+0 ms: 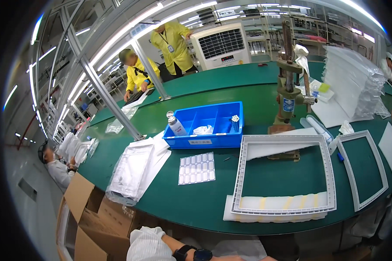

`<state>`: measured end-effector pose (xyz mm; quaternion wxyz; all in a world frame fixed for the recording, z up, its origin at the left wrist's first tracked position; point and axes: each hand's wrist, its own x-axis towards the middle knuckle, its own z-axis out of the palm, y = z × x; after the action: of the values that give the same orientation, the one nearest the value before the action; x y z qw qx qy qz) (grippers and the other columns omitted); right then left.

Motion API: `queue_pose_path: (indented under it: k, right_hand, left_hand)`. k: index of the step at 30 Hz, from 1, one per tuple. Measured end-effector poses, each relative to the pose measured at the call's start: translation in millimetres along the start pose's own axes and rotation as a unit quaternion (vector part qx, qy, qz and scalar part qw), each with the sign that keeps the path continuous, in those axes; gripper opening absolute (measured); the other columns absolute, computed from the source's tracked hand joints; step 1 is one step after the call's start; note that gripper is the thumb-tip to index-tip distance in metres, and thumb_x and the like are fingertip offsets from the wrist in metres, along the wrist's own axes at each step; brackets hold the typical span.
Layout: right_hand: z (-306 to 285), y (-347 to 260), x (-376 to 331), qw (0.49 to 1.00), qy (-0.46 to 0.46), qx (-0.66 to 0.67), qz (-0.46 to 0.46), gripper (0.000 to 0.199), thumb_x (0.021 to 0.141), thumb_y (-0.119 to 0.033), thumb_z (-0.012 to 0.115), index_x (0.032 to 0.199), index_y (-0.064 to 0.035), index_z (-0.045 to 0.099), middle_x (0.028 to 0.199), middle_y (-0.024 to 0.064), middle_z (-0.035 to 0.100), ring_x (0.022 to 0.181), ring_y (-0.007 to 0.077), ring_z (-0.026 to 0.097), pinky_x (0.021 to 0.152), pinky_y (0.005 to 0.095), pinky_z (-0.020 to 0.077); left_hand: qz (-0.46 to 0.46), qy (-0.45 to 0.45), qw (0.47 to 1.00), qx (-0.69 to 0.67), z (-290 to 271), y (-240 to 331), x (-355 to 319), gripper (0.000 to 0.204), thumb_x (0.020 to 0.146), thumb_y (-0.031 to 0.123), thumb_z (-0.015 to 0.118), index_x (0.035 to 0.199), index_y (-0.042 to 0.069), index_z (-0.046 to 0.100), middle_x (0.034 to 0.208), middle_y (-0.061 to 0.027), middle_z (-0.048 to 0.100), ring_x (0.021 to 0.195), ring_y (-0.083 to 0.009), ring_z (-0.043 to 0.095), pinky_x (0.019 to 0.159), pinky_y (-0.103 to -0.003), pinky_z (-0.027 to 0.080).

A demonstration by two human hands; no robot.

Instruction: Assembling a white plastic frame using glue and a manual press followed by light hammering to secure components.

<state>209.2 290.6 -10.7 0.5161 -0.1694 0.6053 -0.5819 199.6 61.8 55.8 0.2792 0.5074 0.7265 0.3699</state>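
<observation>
My left forearm, in a white sleeve (149, 244) with a dark watch (202, 255) at the wrist, reaches across the lower edge. Only a strip of my left hand (227, 258) shows, and its fingers are cut off by the frame. Beside it lies a pale, translucent sheet or bag (240, 248). My right hand is out of sight. On the bench in front, a grey rectangular frame (238, 177) rests partly on white foam (274, 217) with yellow strips. A sheet of white labels (197, 168) lies to its left.
The green bench (204, 202) carries a blue divided bin (204, 142) with a bottle (177, 127), a green hand press (287, 91), a second frame (357, 174), bagged parts (133, 169) and a stack of wrapped sheets (355, 82). An open cardboard box (102, 217) stands lower left. Co-workers are around.
</observation>
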Motion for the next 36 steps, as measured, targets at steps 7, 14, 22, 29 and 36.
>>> queue_pose_path:
  k: [7,14,22,29,36]
  right_hand:
    - [2.6,19.0,0.8,0.998,-0.019,-0.033,-0.040,0.017,0.081,-0.014,0.079,0.091,-0.0010,0.073,0.073,0.0001,0.067,0.068,0.0057,0.057,0.063,0.0254,0.0486]
    - [2.3,37.2,0.7,0.995,-0.034,-0.060,-0.078,0.018,0.081,-0.014,0.079,0.091,-0.0008,0.073,0.074,0.0007,0.068,0.068,0.0062,0.058,0.064,0.0257,0.0493]
    - [2.1,62.4,3.1,0.987,-0.054,-0.087,-0.124,0.018,0.082,-0.014,0.078,0.092,-0.0007,0.074,0.075,0.0013,0.069,0.069,0.0068,0.059,0.066,0.0260,0.0501]
    - [-9.1,8.5,-15.0,0.993,-0.018,0.050,-0.110,0.016,0.081,-0.012,0.080,0.091,-0.0014,0.075,0.080,0.0041,0.073,0.070,0.0089,0.063,0.069,0.0266,0.0514]
    - [-20.9,-5.7,-13.6,0.996,-0.030,0.004,-0.090,0.022,0.084,-0.018,0.077,0.095,0.0016,0.074,0.078,0.0060,0.072,0.070,0.0096,0.063,0.065,0.0269,0.0493]
  left_hand:
    - [-0.018,-0.018,1.000,0.001,2.6,4.0,-7.0,0.022,0.091,0.019,0.059,0.110,0.008,0.060,0.104,-0.0230,0.064,0.090,-0.0421,0.065,0.073,-0.048,0.053]
    - [-0.063,0.019,0.997,-0.037,7.7,9.5,-8.2,0.034,0.094,0.020,0.058,0.125,0.008,0.057,0.126,-0.0237,0.061,0.107,-0.0414,0.064,0.086,-0.045,0.054]
    - [-0.064,-0.030,0.997,0.035,14.5,5.2,-11.2,0.026,0.091,0.021,0.061,0.114,0.009,0.059,0.101,-0.0192,0.066,0.082,-0.0412,0.066,0.068,-0.046,0.053]
    - [-0.133,0.128,0.979,-0.092,-19.9,6.9,-9.3,0.011,0.081,0.013,0.066,0.090,0.006,0.063,0.074,-0.0144,0.062,0.066,-0.0348,0.063,0.058,-0.041,0.051]
    - [-0.134,0.372,0.918,-0.021,-188.0,17.4,30.1,0.007,0.085,0.003,0.069,0.092,0.003,0.072,0.084,-0.0074,0.072,0.074,-0.0125,0.069,0.069,-0.027,0.054]
